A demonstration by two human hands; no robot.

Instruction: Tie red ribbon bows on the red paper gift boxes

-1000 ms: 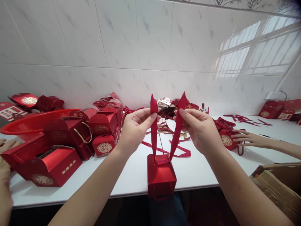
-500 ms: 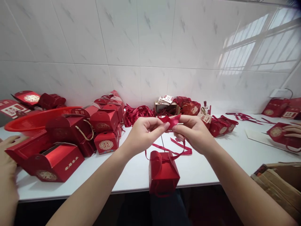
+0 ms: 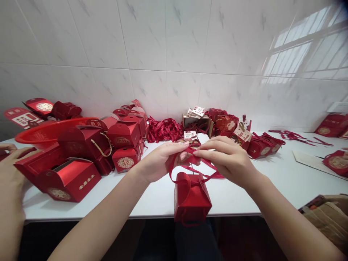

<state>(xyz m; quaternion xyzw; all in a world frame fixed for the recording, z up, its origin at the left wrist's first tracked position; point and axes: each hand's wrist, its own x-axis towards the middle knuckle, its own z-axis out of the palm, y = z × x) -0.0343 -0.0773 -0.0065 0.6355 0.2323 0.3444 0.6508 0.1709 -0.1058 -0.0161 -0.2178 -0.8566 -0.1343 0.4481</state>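
Observation:
A small red gift box [image 3: 193,201] sits at the table's front edge, between my forearms. Red ribbon [image 3: 172,170] runs through the top of the box and up to my hands. My left hand [image 3: 165,159] pinches the ribbon just above the box. From the other side, my right hand [image 3: 225,156] has its fingertips closed on the same ribbon, touching the left fingers. The exact fold of ribbon between the fingertips is partly hidden by them.
Stacked red boxes [image 3: 123,134] and a red plastic basket [image 3: 54,131] stand to the left, where another person's hand [image 3: 12,159] reaches in. A ribbon pile [image 3: 164,129], tags [image 3: 197,111] and finished boxes [image 3: 262,145] lie behind. A paper bag [image 3: 326,217] is at right.
Both hands have come down slightly closer to the box. The right hand has turned over, its back now facing up. The ribbon's flat loop between the fingers has folded in. The view has shifted a little.

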